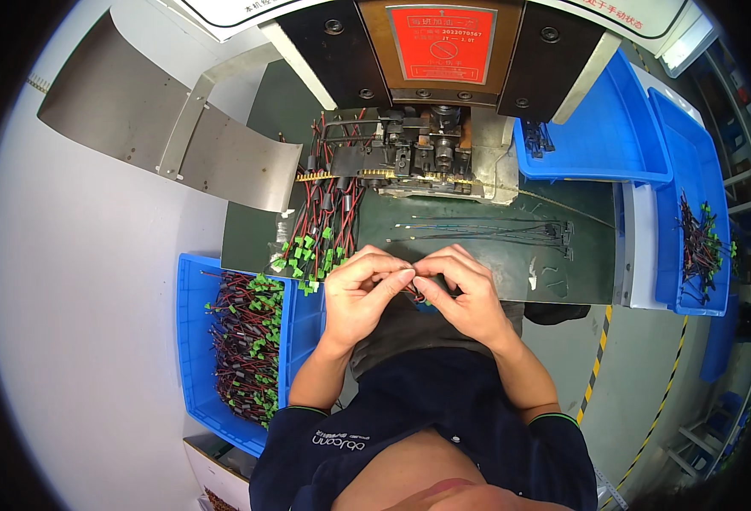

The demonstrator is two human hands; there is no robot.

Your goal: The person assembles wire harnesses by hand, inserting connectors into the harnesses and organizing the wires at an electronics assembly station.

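Note:
Before my chest, at the bench's near edge, my left hand (362, 294) and my right hand (462, 291) meet, thumbs and forefingers pinched together. What they grip is small, dark and mostly covered by the fingertips. Bits of thin wire show just below them. Just beyond my hands, a row of thin black cables (486, 228) with dark connectors at the right lies on the green bench top (443, 281). Left of them is a heap of red and black wires (334, 204) with green connectors.
A crimping press (426, 157) stands straight ahead, a terminal strip (328, 176) feeding in from its left. A curved metal guide (239, 166) juts out at left. Blue bins (189, 341) with wires stand at lower left; blue trays (592, 119) with black cables are at right.

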